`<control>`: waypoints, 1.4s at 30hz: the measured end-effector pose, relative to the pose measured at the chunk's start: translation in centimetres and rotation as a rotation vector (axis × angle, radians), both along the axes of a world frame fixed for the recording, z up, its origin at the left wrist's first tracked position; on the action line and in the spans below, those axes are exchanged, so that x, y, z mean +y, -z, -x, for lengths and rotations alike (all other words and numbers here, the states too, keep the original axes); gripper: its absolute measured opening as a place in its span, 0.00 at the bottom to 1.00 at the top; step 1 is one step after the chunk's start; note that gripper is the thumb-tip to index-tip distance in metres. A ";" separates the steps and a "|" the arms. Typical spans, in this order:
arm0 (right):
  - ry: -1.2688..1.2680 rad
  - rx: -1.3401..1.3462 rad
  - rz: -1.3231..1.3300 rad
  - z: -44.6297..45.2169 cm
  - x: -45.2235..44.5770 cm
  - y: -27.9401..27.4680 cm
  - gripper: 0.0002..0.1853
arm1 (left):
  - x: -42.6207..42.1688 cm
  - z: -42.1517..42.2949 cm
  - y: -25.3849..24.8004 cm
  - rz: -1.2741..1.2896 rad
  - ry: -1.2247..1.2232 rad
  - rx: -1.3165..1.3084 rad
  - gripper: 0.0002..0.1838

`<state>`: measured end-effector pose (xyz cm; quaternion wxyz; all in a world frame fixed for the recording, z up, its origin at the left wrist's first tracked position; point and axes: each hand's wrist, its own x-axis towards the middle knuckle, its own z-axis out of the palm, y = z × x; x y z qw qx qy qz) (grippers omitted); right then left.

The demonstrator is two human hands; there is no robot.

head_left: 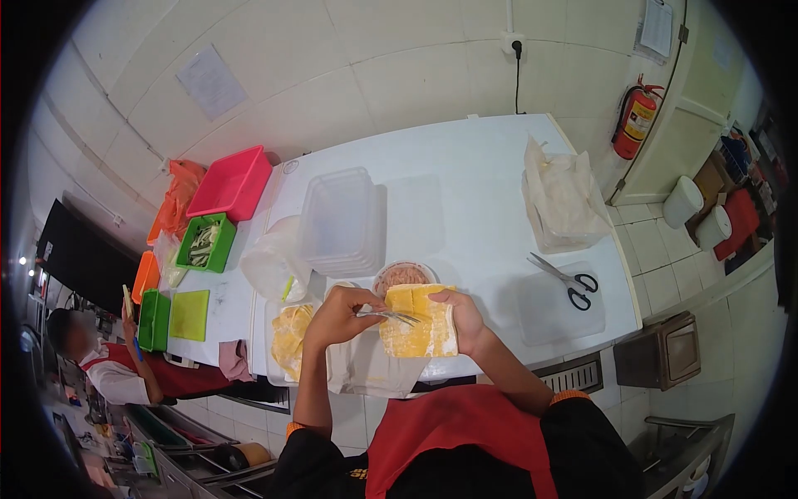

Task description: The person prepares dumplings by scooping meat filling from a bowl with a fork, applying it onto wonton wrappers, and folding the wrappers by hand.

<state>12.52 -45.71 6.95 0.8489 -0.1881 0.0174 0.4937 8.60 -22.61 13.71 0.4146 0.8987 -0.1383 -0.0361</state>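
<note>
My left hand [342, 316] is closed on a slim metal fork [395, 316], its end lying over a yellow dough wrapper [420, 337]. White powder dusts the wrapper. At its right edge, my right hand [467, 323] grips the wrapper, thumb on top and fingers mostly hidden. Just beyond the wrapper stands a bowl of pinkish minced filling [404, 274], partly covered by it. More yellow wrappers [291, 333] lie in a pile left of my left hand. A pale cloth [374, 370] drapes at the table's front edge below my hands.
Stacked clear tubs [337, 220] stand behind my left hand. To the right are scissors [569, 283] on a translucent lid [549, 320] and a paper-lined container [565, 204]. Green trays [208, 243], a pink bin [231, 185] and a co-worker [112, 366] are at the left.
</note>
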 end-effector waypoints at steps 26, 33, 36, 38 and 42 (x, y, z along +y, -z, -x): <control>-0.071 0.046 -0.024 -0.1 -0.2 1.8 0.27 | -1.7 -3.6 -1.8 -0.114 0.333 0.198 0.11; -0.055 0.039 0.050 0.0 -0.2 0.8 0.26 | -1.6 -3.6 -1.5 -0.137 0.308 0.190 0.12; -0.061 0.046 0.031 0.0 -0.1 1.1 0.26 | -1.5 -3.6 -1.6 -0.136 0.301 0.182 0.12; -0.061 0.045 0.032 0.1 -0.1 1.0 0.26 | -1.5 -3.5 -1.6 -0.134 0.314 0.182 0.12; -0.049 0.035 0.059 0.3 -0.2 0.6 0.26 | -1.6 -3.5 -2.0 -0.148 0.321 0.204 0.12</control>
